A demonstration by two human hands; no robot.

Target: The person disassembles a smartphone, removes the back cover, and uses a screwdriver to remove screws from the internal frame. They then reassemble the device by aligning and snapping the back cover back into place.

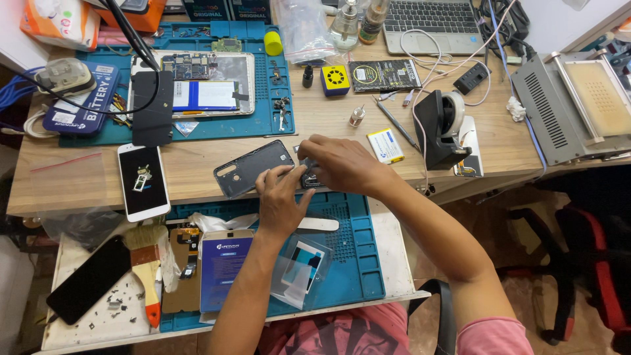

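Dark grey phone back cover [253, 168] lies at the front edge of your wooden table [197, 158]. Your left hand [282, 200] rests fingertips on it, grip loose. Your right hand [342, 163] pinches closed on a small dark part [309, 179] just beside the cover.

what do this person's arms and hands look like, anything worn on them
Both hands, the left hand and the right hand, are bare: no gloves, rings, watch or wristband show. Both forearms are uncovered. A short pink sleeve covers the right upper arm at the frame's bottom edge.
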